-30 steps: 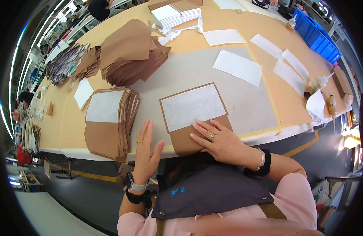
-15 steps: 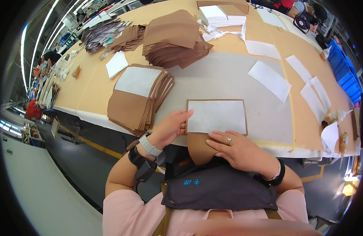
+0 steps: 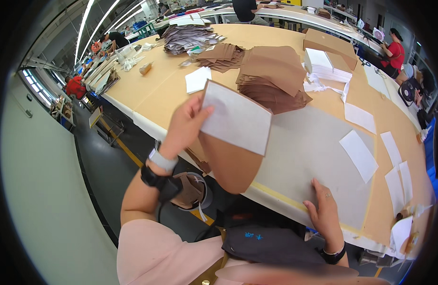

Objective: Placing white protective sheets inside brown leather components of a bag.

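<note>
My left hand (image 3: 185, 124) grips the left edge of a brown sheet (image 3: 231, 164) between thumb and fingers. A white rectangular panel (image 3: 238, 118) covers the sheet's upper part, with a thin brown border round it. The piece is raised off the table and tilted, and its lower end hangs free. Behind it, a stack of brown pieces (image 3: 198, 160) is mostly hidden. My right hand (image 3: 322, 209) rests at the table's near edge on the grey mat (image 3: 309, 152), fingers apart and holding nothing.
Brown sheets (image 3: 271, 71) are piled at the back, beside smaller brown pieces (image 3: 222, 57) and a heap of greyish pieces (image 3: 188, 38). White strips (image 3: 359, 154) lie to the right. A white stack (image 3: 326, 66) stands by a cardboard box (image 3: 330, 45). Below the table edge is a bin (image 3: 193, 190).
My left hand has lifted the brown sheet with its white panel off the mat, up and left over the stack. My right hand has let go of it. The view has turned left.
</note>
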### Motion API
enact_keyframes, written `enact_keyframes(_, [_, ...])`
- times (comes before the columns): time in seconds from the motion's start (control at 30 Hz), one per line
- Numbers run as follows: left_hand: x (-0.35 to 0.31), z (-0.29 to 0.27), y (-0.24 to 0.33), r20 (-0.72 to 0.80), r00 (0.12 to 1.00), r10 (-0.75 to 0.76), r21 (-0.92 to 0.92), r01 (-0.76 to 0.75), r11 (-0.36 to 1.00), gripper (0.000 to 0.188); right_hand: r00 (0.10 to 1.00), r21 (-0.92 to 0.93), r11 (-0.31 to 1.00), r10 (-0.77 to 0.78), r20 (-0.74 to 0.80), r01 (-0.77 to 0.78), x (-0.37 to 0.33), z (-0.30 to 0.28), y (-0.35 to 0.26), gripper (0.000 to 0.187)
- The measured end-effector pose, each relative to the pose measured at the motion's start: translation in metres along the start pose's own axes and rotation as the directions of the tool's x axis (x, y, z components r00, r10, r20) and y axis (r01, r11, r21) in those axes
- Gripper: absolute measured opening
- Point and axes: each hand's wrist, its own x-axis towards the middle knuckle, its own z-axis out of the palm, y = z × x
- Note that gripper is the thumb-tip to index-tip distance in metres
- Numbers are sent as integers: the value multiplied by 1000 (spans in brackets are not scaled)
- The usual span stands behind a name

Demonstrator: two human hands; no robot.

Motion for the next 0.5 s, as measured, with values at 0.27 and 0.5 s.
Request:
enact_keyframes(0.27, [109, -82, -125, 108, 926, -362, 277, 322, 905, 33, 965, -222, 966, -178, -192, 134, 6, 17, 2, 49])
enact_keyframes(0.5, [124, -66, -121, -4, 977, -211, 490, 186, 851, 37, 956, -280, 953, -184, -230, 116, 3, 16, 4, 41])
